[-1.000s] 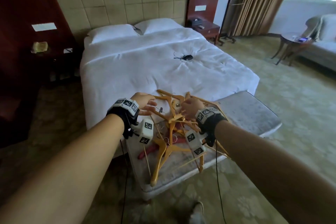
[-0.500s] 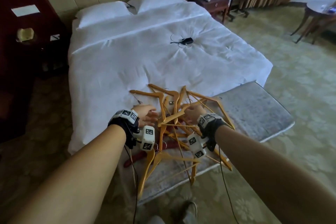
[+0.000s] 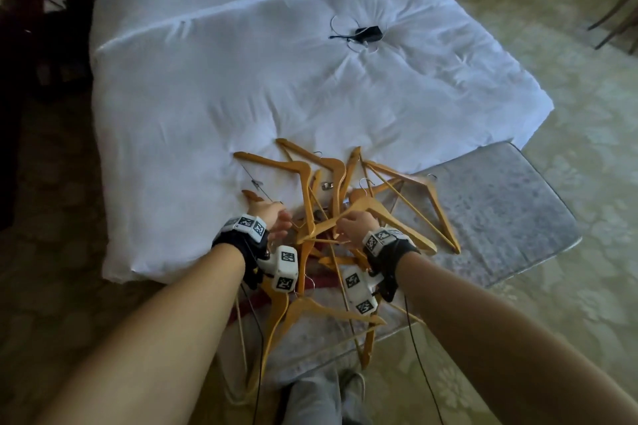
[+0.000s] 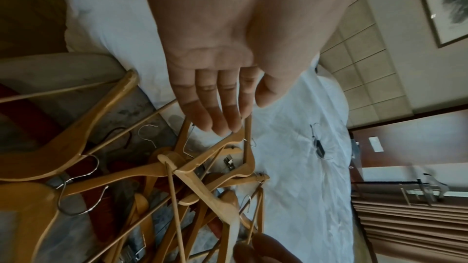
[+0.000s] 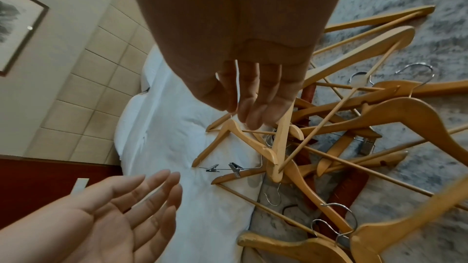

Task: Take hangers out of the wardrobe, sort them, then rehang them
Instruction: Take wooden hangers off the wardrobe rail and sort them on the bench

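A tangle of several wooden hangers (image 3: pixel 348 183) lies across the foot of the bed and the grey bench (image 3: pixel 500 210). A dark red hanger (image 3: pixel 321 281) lies under the pile. My right hand (image 3: pixel 348 224) is over the middle of the heap and its curled fingers (image 5: pixel 276 95) grip one pale wooden hanger (image 5: pixel 277 147), which dangles below them. My left hand (image 3: pixel 276 217) hovers at the pile's left side with a flat palm and straight fingers (image 4: pixel 228 123), the tips next to a hanger bar and holding nothing. A clip hanger (image 5: pixel 228 167) rests on the duvet.
The white bed (image 3: pixel 241 79) stretches ahead, with a small black device and its cable (image 3: pixel 367 34) on it. Patterned carpet surrounds the bench. Dark furniture stands to the left and chair legs (image 3: pixel 614 10) at the far right. My shoe (image 3: pixel 348 386) is by the bench's near edge.
The head view has tipped down and closer over the pile. Both hands stay at the heap, a little lower in the picture; the hangers lie much as before.
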Motion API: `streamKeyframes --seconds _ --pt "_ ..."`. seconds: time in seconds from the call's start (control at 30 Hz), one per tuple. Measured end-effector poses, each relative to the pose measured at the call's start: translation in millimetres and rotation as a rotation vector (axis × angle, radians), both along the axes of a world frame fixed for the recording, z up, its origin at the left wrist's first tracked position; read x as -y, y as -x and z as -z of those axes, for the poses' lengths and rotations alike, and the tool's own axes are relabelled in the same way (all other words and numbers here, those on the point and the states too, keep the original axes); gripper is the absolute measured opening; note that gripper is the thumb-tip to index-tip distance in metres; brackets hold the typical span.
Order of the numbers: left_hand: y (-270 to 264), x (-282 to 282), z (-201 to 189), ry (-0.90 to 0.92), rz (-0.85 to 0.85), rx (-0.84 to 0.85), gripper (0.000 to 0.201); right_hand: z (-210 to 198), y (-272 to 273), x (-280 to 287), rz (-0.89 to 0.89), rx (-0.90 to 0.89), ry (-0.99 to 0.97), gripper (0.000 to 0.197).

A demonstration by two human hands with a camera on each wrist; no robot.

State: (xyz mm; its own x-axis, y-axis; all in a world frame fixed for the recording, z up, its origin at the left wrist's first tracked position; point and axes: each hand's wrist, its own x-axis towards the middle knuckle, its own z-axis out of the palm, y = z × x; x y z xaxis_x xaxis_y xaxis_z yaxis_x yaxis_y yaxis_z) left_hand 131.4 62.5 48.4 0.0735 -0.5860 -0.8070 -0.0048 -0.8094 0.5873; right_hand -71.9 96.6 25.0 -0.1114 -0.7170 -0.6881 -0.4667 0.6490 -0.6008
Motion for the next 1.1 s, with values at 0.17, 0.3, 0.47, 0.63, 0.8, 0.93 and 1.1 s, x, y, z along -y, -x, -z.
streamKeyframes --seconds 0.17,0.3,0.47,0.63,0.8,0.93,1.1 --pt "-9 35 48 -0.083 0.027 0.039 0.016 42 -19 43 -0.006 0.024 -0.089 0.014" --pt "-12 54 84 -0.189 0.004 -0.029 0.019 78 -31 69 0.003 0.043 -0.155 0.016" --pt "-13 71 124 -0.320 -0.065 -0.105 0.048 112 -42 90 0.003 0.064 -0.267 0.019" --pt "-8 85 153 -0.426 -0.157 -0.197 0.058 144 -47 108 0.046 0.103 -0.355 0.036" --pt "0 97 180 -0.434 -0.321 -0.304 0.050 175 -51 115 0.125 0.124 -0.455 0.053" --pt "5 103 193 -0.457 -0.377 -0.289 0.015 198 -48 114 0.061 0.104 -0.440 0.056" --pt "4 104 189 -0.440 -0.376 -0.226 0.007 178 -47 116 0.277 0.260 -0.462 0.044"
